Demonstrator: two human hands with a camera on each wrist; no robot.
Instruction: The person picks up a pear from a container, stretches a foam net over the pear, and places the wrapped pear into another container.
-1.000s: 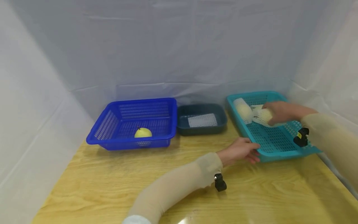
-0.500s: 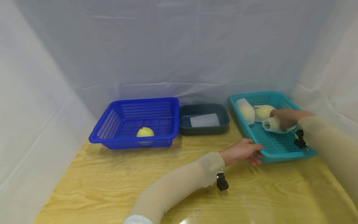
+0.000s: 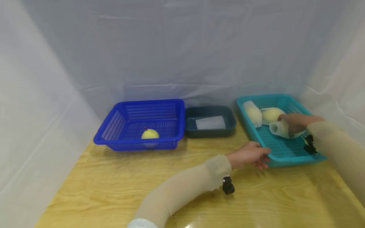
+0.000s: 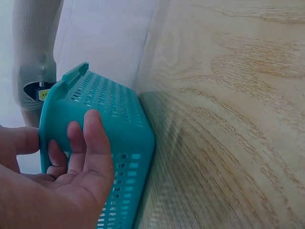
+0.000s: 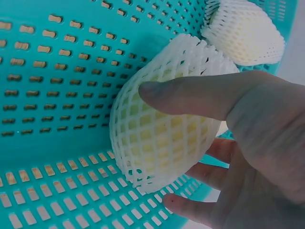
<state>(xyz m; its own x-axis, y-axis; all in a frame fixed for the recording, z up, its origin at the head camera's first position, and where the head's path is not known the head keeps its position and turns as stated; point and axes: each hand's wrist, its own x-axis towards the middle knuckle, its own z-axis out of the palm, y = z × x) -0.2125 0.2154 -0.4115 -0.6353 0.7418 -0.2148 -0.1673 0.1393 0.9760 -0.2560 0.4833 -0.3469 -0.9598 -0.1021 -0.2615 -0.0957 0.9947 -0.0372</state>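
My left hand [image 3: 250,154] grips the near left corner of the teal basket [image 3: 293,161]. In the left wrist view its thumb lies at the rim and its fingers curl against the outer wall. Inside the basket, my right hand [image 3: 298,122] holds a pale yellow fruit in a white foam net [image 5: 162,136]. The thumb crosses the top of the net, with the other fingers along its far side and below, partly hidden. Beside it lie two more netted fruits, one in the middle [image 3: 273,114] and one against the left wall [image 3: 253,114].
A blue basket [image 3: 139,142] at the left holds a bare yellow pear [image 3: 150,134]. Between the baskets stands a dark green tub [image 3: 210,133] with a flat white foam net [image 3: 211,123] in it. White sheeting [image 3: 182,47] encloses the wooden table [image 3: 128,183].
My right hand has moved the netted fruit nearer and to the right within the teal basket, uncovering the middle fruit. My left hand keeps its grip on the corner.
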